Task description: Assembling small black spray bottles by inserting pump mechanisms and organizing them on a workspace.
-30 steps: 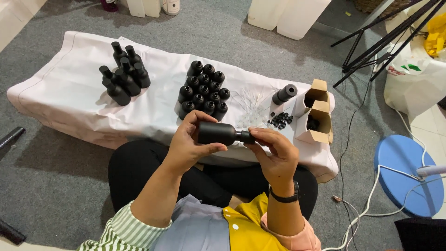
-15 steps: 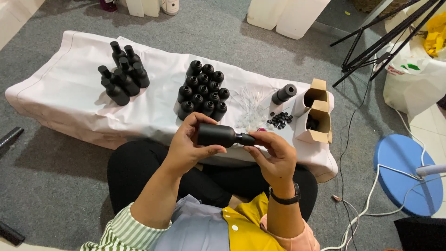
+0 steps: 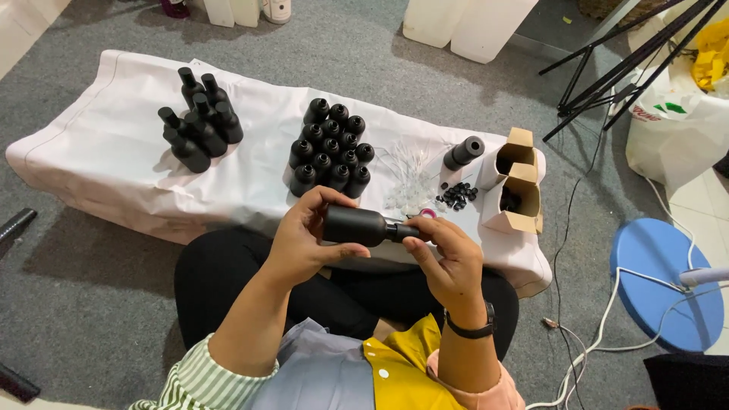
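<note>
Bottle [image 3: 357,225], matte black, held level between both hands above lap: left hand [image 3: 307,235] wraps body, right hand [image 3: 444,254] pinches cap [image 3: 406,231]. Judgement: steady body, twist cap squarely. Uncapped bottles [image 3: 331,148] just beyond hands on table [image 3: 99,152].

There is one view, from a camera worn on the person's head, looking steeply down over the chest and lap. It sits close to the left hand [image 3: 307,239] and right hand [image 3: 448,262], held near the frame's middle. Beyond them it faces the low cloth-covered surface [image 3: 99,167], with grey floor [image 3: 364,53] filling the top and sides
</note>
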